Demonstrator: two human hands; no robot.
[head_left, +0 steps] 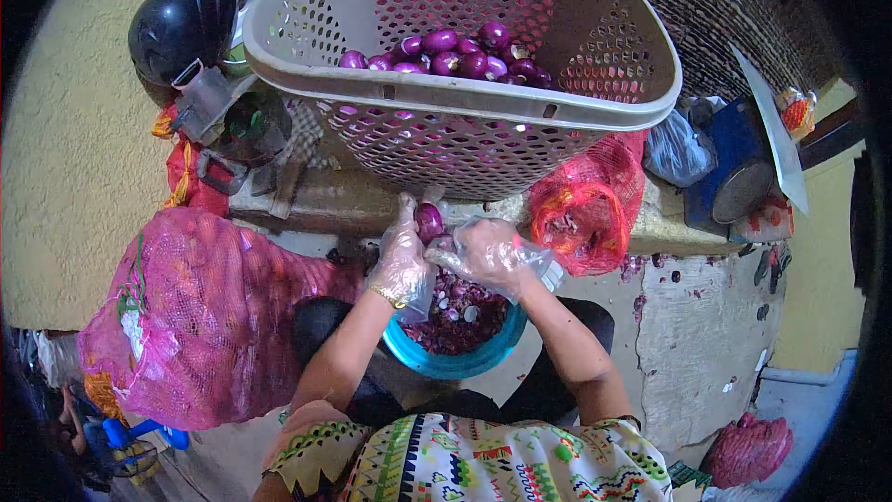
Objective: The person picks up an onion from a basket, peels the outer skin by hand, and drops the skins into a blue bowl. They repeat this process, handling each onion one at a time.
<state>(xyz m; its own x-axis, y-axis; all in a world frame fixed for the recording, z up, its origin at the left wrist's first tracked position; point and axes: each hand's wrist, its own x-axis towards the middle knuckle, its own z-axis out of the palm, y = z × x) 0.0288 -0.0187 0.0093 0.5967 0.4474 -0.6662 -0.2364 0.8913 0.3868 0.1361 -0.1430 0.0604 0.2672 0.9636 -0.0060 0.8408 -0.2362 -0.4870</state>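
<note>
My left hand [397, 256], in a clear plastic glove, is closed around a purple-red onion [429, 221] held upright. Close beside it, my right hand [488, 253], gloved the same way, has its fingers curled in a grip. Whatever sits inside that grip is hidden. Below both hands, a blue basin [452, 367] between my knees holds onion skins [455, 325] and pale trimmings. Just beyond the hands stands a large grey perforated basket [437, 93], with many shiny peeled onions [465, 54] inside.
A bulging pink mesh sack [218, 316] of onions leans at my left. To the right of the basket lies an open red mesh bag [585, 232]. Black helmet [167, 33] and plastic containers [246, 121] crowd the ledge at left; a blue object [734, 163] stands at right.
</note>
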